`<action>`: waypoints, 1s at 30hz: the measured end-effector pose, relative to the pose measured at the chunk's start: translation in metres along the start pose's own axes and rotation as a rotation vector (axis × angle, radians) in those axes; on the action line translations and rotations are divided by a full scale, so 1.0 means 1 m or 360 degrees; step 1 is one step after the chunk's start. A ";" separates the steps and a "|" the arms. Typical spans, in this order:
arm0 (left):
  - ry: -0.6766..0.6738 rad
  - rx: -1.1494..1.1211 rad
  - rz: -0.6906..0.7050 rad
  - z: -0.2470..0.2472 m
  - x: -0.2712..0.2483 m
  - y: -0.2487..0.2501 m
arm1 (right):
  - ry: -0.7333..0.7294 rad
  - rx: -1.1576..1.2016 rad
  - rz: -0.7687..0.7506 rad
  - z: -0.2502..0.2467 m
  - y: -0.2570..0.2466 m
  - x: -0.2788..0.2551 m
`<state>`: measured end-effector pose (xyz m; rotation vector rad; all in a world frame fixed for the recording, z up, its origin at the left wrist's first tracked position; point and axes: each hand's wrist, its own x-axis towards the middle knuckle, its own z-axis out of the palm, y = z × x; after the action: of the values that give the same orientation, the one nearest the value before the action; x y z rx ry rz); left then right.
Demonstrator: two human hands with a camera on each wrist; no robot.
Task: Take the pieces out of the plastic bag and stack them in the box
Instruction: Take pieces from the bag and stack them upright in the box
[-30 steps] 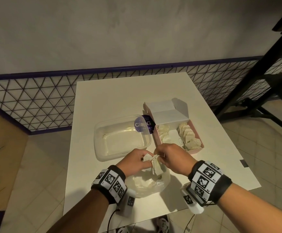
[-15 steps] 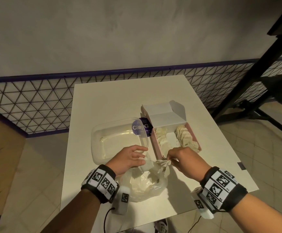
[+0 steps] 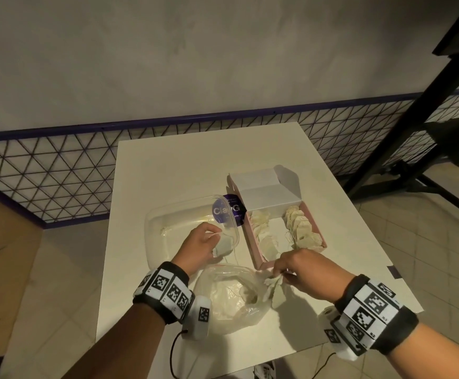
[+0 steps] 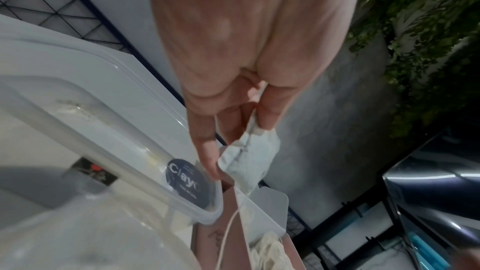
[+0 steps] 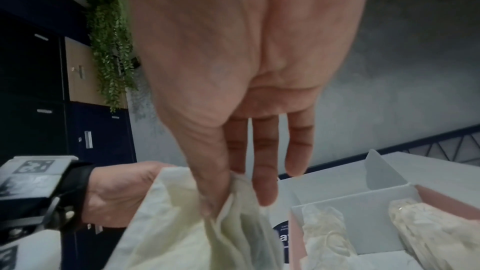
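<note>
A pink box (image 3: 253, 243) with its white lid up stands mid-table; two rows of pale tea-bag pieces (image 3: 302, 231) lie inside it. A clear plastic bag (image 3: 231, 296) with more pieces lies near the table's front edge. My left hand (image 3: 212, 242) pinches one single piece (image 3: 223, 246) (image 4: 249, 155) by its top, over the corner of a clear tub; its string hangs down. My right hand (image 3: 280, 274) pinches a bunch of several pieces (image 3: 276, 289) (image 5: 233, 223) between thumb and forefinger, just in front of the box's near end.
A clear plastic tub (image 3: 168, 214) with a round purple sticker (image 3: 227, 210) sits left of the box. The white table (image 3: 195, 165) ends close behind my wrists. A lattice fence (image 3: 45, 173) runs behind it, and a black metal frame (image 3: 414, 110) stands at the right.
My hands have drawn apart. The left one has pulled a single piece off the bunch and carried it left toward the tub; the right one holds the rest near the box.
</note>
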<state>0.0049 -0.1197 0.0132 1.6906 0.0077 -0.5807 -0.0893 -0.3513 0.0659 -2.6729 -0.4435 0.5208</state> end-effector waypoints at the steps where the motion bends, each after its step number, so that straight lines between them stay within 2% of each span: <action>1: -0.0058 0.0047 0.0023 0.005 0.001 0.003 | 0.0007 0.0039 -0.0026 0.000 -0.001 0.003; 5: -0.0317 0.0138 0.0075 0.033 0.003 0.008 | 0.0181 0.0112 0.0026 0.003 -0.002 0.022; 7: -0.0372 0.0144 0.0085 0.044 0.006 0.009 | 0.0292 0.0169 0.0105 0.003 0.000 0.031; 13: -0.0302 -0.0009 0.0053 0.055 0.019 0.012 | 0.0468 0.0315 0.0246 0.005 0.013 0.046; 19: -0.0301 -0.0078 0.0073 0.061 0.021 0.013 | 0.0465 0.0335 0.0303 0.004 0.023 0.055; 25: -0.0107 -0.0023 -0.0049 0.058 0.035 0.011 | 0.0601 0.0253 0.0366 -0.022 0.066 0.059; 27: -0.0150 0.0029 -0.0125 0.061 0.039 0.006 | 0.0536 0.0183 0.0364 -0.029 0.079 0.059; 30: -0.0243 0.0116 -0.0176 0.071 0.042 0.001 | 0.0158 -0.0006 0.0450 -0.028 0.088 0.061</action>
<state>0.0157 -0.1982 -0.0080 1.7199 -0.0300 -0.8005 -0.0037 -0.4142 0.0352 -2.7655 -0.0375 0.4631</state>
